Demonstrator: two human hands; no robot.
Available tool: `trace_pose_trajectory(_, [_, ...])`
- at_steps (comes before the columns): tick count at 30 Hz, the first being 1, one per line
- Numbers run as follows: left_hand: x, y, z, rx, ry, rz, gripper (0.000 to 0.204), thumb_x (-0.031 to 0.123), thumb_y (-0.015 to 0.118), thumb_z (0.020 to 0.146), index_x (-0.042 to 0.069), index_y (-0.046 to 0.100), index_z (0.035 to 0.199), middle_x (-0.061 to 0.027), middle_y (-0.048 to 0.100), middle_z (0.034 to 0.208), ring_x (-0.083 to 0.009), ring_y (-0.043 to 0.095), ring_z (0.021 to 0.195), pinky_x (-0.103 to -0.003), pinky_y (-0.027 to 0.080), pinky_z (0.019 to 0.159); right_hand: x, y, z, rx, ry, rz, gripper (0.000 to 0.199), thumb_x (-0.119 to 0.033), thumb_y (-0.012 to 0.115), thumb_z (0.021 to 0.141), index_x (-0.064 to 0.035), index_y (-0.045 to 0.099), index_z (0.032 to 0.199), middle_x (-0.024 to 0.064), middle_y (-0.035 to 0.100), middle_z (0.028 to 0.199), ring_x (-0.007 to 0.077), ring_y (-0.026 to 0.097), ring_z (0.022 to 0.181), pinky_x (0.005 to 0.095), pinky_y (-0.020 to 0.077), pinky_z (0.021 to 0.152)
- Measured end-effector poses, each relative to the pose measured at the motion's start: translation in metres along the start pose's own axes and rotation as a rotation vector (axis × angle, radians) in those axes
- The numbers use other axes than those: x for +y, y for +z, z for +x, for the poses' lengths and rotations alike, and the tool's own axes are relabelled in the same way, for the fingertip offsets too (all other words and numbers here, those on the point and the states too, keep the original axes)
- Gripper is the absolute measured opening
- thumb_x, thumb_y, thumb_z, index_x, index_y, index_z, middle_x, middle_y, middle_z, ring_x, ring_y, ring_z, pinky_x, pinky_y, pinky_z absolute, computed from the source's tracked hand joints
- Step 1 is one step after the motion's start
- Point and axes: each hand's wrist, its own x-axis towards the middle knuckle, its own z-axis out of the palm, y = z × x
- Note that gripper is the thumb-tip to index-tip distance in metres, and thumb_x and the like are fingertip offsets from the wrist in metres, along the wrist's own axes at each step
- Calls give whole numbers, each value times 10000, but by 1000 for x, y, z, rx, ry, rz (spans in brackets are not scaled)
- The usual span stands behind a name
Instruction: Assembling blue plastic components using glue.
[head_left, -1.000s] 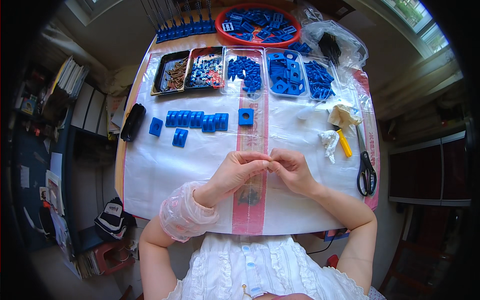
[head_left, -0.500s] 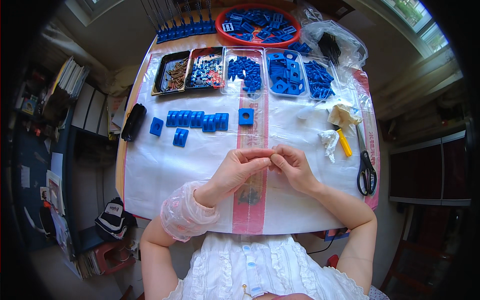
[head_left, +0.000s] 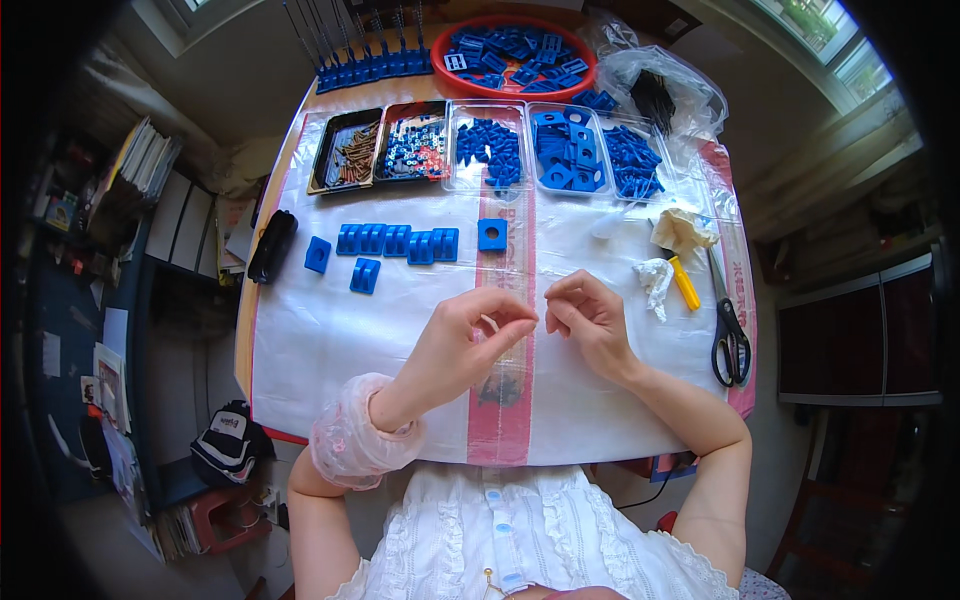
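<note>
Over the middle of the white sheet, my left hand (head_left: 468, 335) has its thumb and fingertips brought together. My right hand (head_left: 592, 328) faces it a short gap away, fingers curled in against the thumb. Anything in either pinch is too small or hidden to make out. Beyond them lies a blue square plate with a round hole (head_left: 492, 235). To its left, blue double-ridged blocks (head_left: 397, 241) stand in a row, with one more ridged block (head_left: 364, 276) nearer me. Another blue holed piece (head_left: 317, 254) lies farther left.
Behind are trays of screws (head_left: 357, 155), small metal nuts (head_left: 415, 140), small blue parts (head_left: 487, 145), blue plates (head_left: 570, 150) and more blue pieces (head_left: 635, 162). A red basin (head_left: 440, 68) stands at the back. Scissors (head_left: 731, 345), a yellow-handled tool (head_left: 684, 285) and crumpled tissue (head_left: 656, 285) lie right; a black case (head_left: 271, 246) lies left.
My hands were touching at the fingertips and have now drawn apart, the left moving slightly left and the right slightly right. The blue pieces on the sheet keep their arrangement.
</note>
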Motion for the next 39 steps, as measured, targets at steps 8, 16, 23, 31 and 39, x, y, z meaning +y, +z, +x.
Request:
trace_pose_trajectory(8, [-8, -36, 34, 154, 211, 749, 218, 90, 729, 807, 53, 682, 1017, -115, 673, 983, -301, 636, 912, -372, 509, 815, 7, -3, 3, 8, 26, -55, 128, -73, 538, 984, -19, 629, 1057, 17, 613, 699, 53, 542, 615, 192, 391, 543])
trace_pose_trajectory(16, [-32, -27, 72, 91, 212, 912, 369, 75, 752, 764, 47, 592, 1095, -116, 664, 1039, -309, 588, 1014, -381, 479, 883, 4, 3, 3, -6, 52, -78, 109, -35, 568, 967, -3, 611, 1062, 17, 628, 786, 59, 585, 678, 195, 435, 578])
trace_pose_trajectory(23, [-30, -31, 74, 140, 225, 896, 389, 39, 747, 760, 55, 591, 1116, -110, 673, 1032, -286, 607, 982, -365, 492, 845, 3, 3, 3, -24, 74, -74, 114, -31, 570, 964, 4, 603, 1068, 13, 624, 807, 64, 592, 705, 197, 445, 600])
trace_pose_trajectory(31, [-6, -6, 20, 117, 138, 469, 562, 98, 772, 765, 52, 532, 1272, -109, 645, 1003, -217, 626, 834, -331, 526, 712, -1, -1, 4, -44, 105, 11, 157, -70, 608, 955, -1, 619, 1096, 24, 668, 881, 57, 612, 781, 196, 454, 630])
trace_pose_trajectory(39, [-19, 15, 11, 144, 195, 565, 473, 64, 755, 767, 0, 568, 1197, -117, 581, 1044, -226, 647, 813, -316, 544, 706, 5, -2, 3, -20, 133, -72, 114, -43, 632, 931, 26, 661, 1017, 22, 675, 914, 63, 630, 852, 216, 518, 753])
